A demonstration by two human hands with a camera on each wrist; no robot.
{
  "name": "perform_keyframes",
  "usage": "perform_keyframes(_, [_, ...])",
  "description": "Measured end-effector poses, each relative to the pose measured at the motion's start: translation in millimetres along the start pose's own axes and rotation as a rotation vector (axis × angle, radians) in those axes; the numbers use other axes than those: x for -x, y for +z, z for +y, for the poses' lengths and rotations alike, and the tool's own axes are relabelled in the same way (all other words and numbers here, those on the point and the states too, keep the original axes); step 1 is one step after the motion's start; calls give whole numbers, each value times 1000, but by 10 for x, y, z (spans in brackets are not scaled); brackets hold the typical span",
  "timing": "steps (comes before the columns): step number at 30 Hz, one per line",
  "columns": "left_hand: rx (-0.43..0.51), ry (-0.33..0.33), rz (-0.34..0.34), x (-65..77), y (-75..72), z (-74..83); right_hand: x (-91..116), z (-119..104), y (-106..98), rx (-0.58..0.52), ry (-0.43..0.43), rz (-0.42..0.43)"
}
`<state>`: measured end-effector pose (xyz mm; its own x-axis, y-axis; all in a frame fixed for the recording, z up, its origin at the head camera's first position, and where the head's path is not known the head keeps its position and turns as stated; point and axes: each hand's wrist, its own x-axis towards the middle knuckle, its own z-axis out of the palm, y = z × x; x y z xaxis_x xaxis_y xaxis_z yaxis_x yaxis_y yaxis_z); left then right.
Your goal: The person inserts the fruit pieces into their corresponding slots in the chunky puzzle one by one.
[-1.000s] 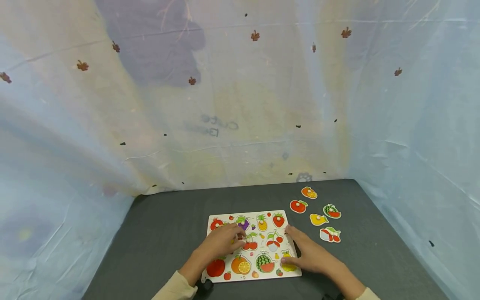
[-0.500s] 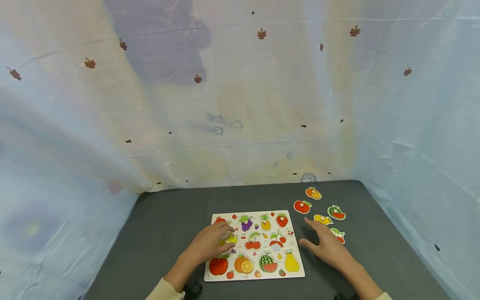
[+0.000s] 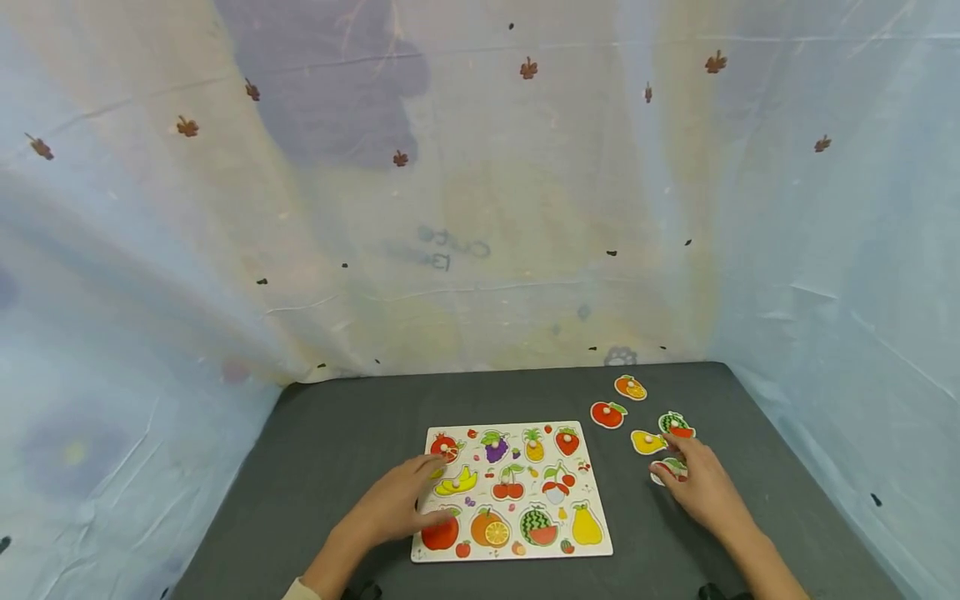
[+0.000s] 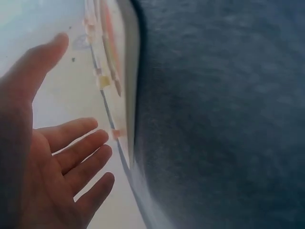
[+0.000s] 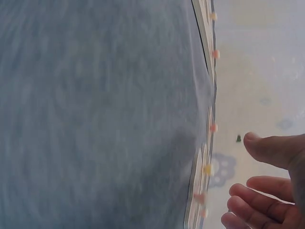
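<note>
A white wooden fruit puzzle board (image 3: 491,508) lies on the dark table, with fruit pieces and printed fruit pictures across it. Over its left edge is my left hand (image 3: 393,504), thumb and fingers apart, near the banana piece (image 3: 456,482) and the red apple picture (image 3: 441,532). Nothing sits in that hand in the left wrist view. To the right of the board, my right hand (image 3: 705,487) hovers over a loose cherry piece (image 3: 670,469), partly covering it. Its fingertips are close to the watermelon piece (image 3: 677,423). In the right wrist view its thumb and fingers are apart.
Other loose knobbed pieces lie on the table's right: a yellow pear piece (image 3: 647,442), a red apple piece (image 3: 607,414) and an orange piece (image 3: 630,387). A patterned cloth (image 3: 480,192) hangs behind the table (image 3: 337,433) and along its sides.
My left hand has drawn back left, uncovering the banana piece on the board. My right hand has left the board's right edge and moved right, over the loose pieces.
</note>
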<state>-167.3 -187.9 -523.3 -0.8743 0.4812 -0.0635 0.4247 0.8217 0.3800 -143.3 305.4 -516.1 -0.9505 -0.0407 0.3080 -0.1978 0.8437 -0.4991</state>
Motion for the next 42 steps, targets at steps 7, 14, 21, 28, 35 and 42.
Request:
perform_keyframes(7, [54, 8, -56, 86, 11, -1, -8, 211, -86, 38, 8, 5])
perform_keyframes(14, [42, 44, -87, 133, 42, 25, 7, 373, -105, 54, 54, -57])
perform_keyframes(21, [24, 59, -108, 148, 81, 29, 18, 411, -78, 46, 108, -90])
perform_keyframes(28, [63, 25, -151, 166, 133, 14, -4, 427, -62, 45, 123, -117])
perform_keyframes(35, [74, 21, -151, 172, 122, 23, -46, 462, -38, 64, 141, -146])
perform_keyframes(42, [76, 7, -172, 186, 76, 67, -84, 430, -35, 68, 173, -171])
